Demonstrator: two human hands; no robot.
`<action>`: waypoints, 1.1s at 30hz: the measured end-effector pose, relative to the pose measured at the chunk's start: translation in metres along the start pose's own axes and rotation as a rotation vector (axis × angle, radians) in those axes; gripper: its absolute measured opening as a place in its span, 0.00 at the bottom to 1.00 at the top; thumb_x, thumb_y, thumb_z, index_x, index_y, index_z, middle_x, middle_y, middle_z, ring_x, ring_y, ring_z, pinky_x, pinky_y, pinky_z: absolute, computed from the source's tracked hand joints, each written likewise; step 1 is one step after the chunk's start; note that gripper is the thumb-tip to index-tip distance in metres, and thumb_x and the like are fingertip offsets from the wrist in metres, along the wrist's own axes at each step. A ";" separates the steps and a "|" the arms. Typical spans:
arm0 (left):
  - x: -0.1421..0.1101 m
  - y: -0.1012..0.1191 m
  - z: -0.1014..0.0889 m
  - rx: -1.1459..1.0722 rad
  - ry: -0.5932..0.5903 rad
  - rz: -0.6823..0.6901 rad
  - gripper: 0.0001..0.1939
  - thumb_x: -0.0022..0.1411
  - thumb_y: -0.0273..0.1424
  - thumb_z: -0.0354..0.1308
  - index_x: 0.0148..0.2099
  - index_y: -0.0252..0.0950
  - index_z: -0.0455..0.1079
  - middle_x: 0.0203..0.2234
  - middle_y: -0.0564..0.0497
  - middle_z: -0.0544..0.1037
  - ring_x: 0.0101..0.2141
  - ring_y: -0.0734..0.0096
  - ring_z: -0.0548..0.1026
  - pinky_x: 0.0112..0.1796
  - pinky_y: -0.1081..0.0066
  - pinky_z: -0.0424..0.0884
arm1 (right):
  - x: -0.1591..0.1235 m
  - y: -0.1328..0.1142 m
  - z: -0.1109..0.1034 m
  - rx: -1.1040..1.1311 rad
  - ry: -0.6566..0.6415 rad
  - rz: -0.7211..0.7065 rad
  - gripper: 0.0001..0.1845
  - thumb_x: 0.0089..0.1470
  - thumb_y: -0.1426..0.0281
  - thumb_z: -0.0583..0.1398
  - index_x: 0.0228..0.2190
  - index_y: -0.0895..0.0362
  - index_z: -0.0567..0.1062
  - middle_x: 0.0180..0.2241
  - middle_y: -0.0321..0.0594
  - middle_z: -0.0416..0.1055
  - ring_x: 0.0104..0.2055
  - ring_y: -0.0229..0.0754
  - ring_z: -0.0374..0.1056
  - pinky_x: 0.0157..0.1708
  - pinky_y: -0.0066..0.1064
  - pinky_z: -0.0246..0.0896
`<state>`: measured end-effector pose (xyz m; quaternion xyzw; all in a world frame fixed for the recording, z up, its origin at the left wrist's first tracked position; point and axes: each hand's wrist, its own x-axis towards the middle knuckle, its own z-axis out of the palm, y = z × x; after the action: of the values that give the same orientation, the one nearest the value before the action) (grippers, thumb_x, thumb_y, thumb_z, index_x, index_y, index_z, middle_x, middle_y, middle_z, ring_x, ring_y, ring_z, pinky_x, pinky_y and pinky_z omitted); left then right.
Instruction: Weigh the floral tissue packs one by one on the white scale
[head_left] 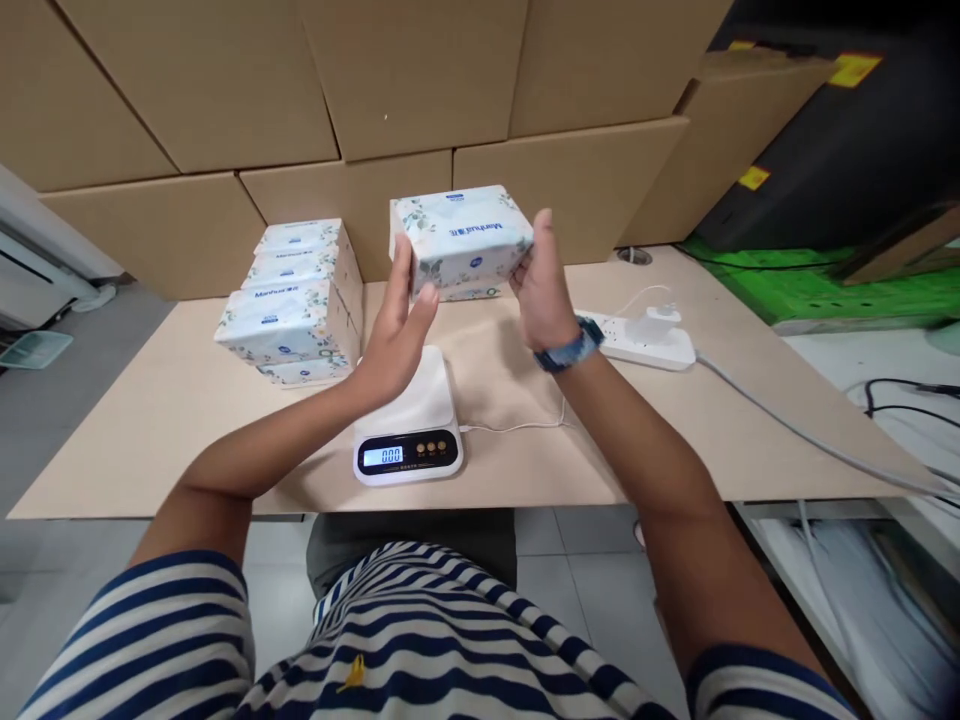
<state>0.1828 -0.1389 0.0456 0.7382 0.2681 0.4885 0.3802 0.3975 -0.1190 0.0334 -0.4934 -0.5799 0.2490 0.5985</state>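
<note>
Between my two hands, a tissue pack [465, 225] in white and pale blue film with floral print is held up above the table's far half. My left hand [397, 335] presses on its left end, thumb toward the front. My right hand [544, 290] grips its right end; a blue patterned band circles that wrist. Below my left hand sits a white kitchen scale [409, 455], its lit display reading 0.00 and its plate partly covered by the hand. A strip of similar printed film [472, 294] shows under the held pack, mostly hidden.
Stacked tissue packs [281, 315] stand at the left of the table [180, 430]. Cardboard boxes [405, 75] form a wall behind. A white power strip [652, 345] with a plugged-in adapter lies right, its cable running to the right edge. A thin white cord [517, 428] leaves the scale.
</note>
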 end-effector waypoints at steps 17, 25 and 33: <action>-0.185 -0.025 -0.030 -0.336 0.226 -0.229 0.28 0.81 0.47 0.47 0.78 0.51 0.61 0.81 0.51 0.56 0.80 0.57 0.54 0.79 0.53 0.52 | -0.192 0.039 0.035 -0.193 -0.129 -0.106 0.45 0.71 0.51 0.60 0.79 0.42 0.48 0.74 0.53 0.61 0.74 0.61 0.64 0.68 0.64 0.70; -0.174 -0.040 -0.058 -0.088 -0.077 -0.129 0.38 0.80 0.55 0.43 0.83 0.58 0.36 0.84 0.55 0.36 0.82 0.51 0.39 0.80 0.43 0.43 | -0.189 0.048 0.044 -0.167 -0.128 -0.019 0.53 0.64 0.49 0.66 0.78 0.48 0.48 0.74 0.57 0.60 0.76 0.61 0.61 0.72 0.66 0.62; -0.172 -0.044 -0.063 -0.164 -0.157 -0.196 0.38 0.80 0.55 0.41 0.83 0.60 0.32 0.84 0.63 0.31 0.82 0.52 0.33 0.81 0.45 0.34 | -0.185 0.042 0.045 -0.138 -0.177 -0.019 0.50 0.65 0.49 0.65 0.77 0.45 0.50 0.70 0.53 0.65 0.73 0.60 0.64 0.69 0.65 0.68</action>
<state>0.0586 -0.2273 -0.0648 0.7109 0.2675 0.4103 0.5047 0.3296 -0.2498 -0.0935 -0.5041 -0.6511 0.2454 0.5116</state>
